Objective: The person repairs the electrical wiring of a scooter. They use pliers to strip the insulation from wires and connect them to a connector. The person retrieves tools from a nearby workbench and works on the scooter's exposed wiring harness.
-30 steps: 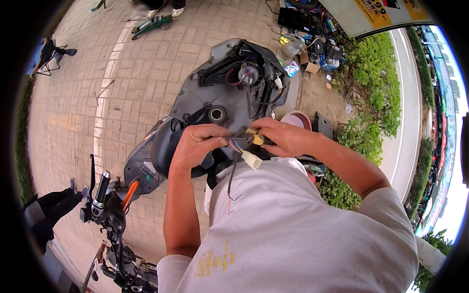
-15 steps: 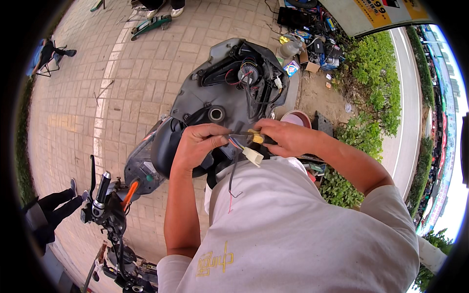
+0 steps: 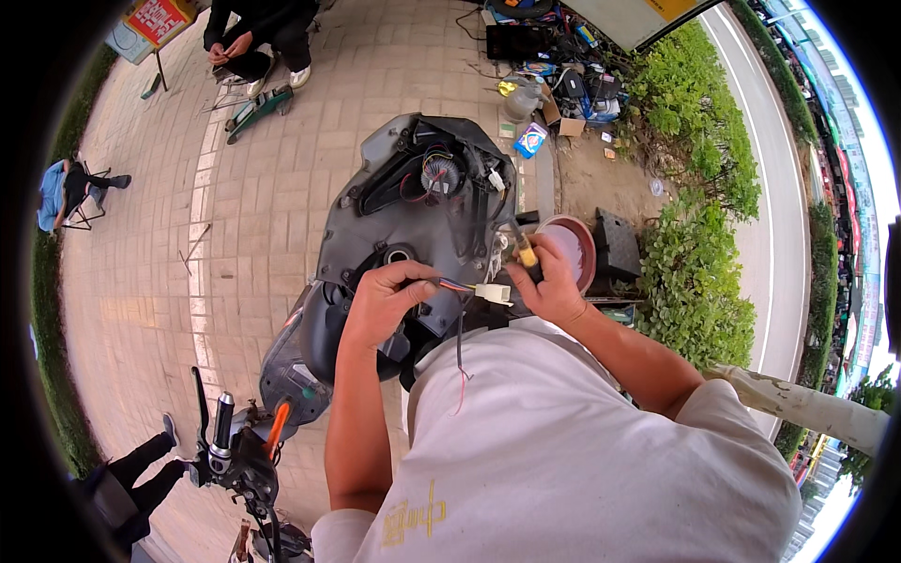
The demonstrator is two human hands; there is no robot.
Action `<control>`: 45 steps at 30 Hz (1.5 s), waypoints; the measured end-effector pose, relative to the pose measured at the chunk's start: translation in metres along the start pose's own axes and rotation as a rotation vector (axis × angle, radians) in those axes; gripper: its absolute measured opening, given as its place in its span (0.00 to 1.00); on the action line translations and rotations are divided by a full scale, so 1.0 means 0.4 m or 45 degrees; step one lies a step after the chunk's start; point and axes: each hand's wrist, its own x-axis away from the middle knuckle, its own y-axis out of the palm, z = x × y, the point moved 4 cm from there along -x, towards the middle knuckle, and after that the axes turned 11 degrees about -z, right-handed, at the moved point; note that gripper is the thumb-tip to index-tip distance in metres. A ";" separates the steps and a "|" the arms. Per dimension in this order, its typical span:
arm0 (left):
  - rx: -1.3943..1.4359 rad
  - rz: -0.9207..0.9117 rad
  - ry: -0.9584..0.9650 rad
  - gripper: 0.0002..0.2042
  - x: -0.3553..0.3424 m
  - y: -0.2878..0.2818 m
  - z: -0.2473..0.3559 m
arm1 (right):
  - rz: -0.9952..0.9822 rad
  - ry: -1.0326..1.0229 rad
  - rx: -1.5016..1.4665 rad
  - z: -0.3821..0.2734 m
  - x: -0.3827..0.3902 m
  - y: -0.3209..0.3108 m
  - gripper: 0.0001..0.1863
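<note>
My left hand [image 3: 387, 302] pinches a bundle of thin coloured wires [image 3: 456, 283] between thumb and fingers. The wires run right into a white plastic plug connector [image 3: 494, 295]. A dark cable with a thin red wire [image 3: 461, 340] dangles below. To the right, my right hand [image 3: 556, 289] is closed around a hand tool with a yellow-and-black handle [image 3: 528, 256], its grey shaft pointing up and away; its exact kind is unclear. The tool is apart from the wires. Beneath both hands lies a dark scooter body [image 3: 404, 220], with a round coil-like part [image 3: 439, 174] and loose wires in it.
A pinkish round tub [image 3: 584, 251] stands right of the tool, beside a black box [image 3: 617, 244]. Boxes and parts [image 3: 563, 98] are piled at the far right near bushes [image 3: 694, 103]. Handlebars [image 3: 221, 432] are at lower left. A person [image 3: 267, 38] sits at the top.
My right hand has drawn the tool away from the wires, to the right. The connector has swung from slanting down to nearly level. My left hand still holds the wires. The view has shifted.
</note>
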 end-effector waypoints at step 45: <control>0.368 1.862 0.520 0.08 0.025 0.172 0.039 | -1.341 -0.825 -0.708 -0.171 -0.418 0.098 0.19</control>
